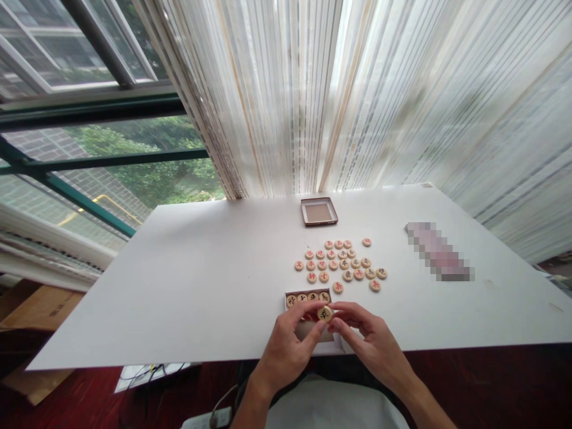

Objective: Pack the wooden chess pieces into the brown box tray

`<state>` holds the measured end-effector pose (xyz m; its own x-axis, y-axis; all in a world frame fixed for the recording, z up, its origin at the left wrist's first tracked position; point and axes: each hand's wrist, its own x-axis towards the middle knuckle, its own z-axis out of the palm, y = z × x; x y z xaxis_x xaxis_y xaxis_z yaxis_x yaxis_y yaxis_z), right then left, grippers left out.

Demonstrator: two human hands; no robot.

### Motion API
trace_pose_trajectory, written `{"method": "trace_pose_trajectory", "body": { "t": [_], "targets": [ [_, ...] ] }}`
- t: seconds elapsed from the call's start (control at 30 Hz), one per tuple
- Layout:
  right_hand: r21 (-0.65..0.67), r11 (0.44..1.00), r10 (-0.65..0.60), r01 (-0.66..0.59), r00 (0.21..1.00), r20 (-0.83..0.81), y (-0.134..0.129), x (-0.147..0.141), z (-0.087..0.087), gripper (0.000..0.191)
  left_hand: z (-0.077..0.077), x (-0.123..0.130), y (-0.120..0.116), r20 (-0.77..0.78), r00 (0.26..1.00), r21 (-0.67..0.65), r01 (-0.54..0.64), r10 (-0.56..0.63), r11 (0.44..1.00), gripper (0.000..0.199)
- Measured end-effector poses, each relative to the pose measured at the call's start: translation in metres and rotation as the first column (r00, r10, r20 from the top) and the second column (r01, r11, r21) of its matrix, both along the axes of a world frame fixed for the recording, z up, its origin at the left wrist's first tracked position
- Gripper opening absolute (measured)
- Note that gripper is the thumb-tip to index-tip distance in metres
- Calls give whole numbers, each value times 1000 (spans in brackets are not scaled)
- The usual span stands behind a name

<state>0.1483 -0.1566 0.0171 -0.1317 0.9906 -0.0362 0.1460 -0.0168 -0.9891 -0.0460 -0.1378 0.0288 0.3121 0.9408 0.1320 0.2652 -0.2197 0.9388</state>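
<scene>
White table, strung curtain, 1 piece held over a box

Daylight comes through the window and the strung curtain onto a white table. Just above the open box, near the table's close edge, is a black-marked piece. Left hand: thumb and forefinger pinch it. Right hand: thumb and forefinger curl in at its right edge; whether they press on it, I cannot tell.

It looks like wood, so likely light, stiff, hard to break, a bit slippery on its rounded rim. Best hold: thumb and forefinger on opposite sides of that rim, face clear.

Count: 1 piece in hand; 24 loose pieces on the table, by my count; 4 boxed pieces in the visible row, with red marks partly hidden behind the fingers; 1 box; 1 lid; 1 pixelated thing.
</scene>
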Motion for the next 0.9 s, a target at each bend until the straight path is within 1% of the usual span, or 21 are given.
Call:
{"method": "trace_pose_trajectory", "body": {
  "t": [0.23,0.37,0.5,0.6,0.77,0.9],
  "targets": [
    [8,1000,-23,23,998,57,1,1,-2,29,0,-5,3,21,1000,-18,-16,16,1000,23],
    [-9,999,-46,46,998,51,2,4,-5,30,-5,-7,4,56,998,-19,-31,32,999,19],
    [-22,995,-92,94,993,73,2,9,-9,32,-9,-7,4,128,991,-62,-31,39,998,18],
    [-27,989,-142,145,986,89,2,14,-13,35,-9,-7,5,154,987,-104,-24,40,994,17],
    [-38,979,-196,200,977,86,5,22,-18,37,-5,-9,9,108,992,-123,-44,58,991,18],
    [-34,975,-216,218,974,69,7,25,-19,35,-3,-11,10,4,998,-60,-60,60,996,15]
  ]
}}
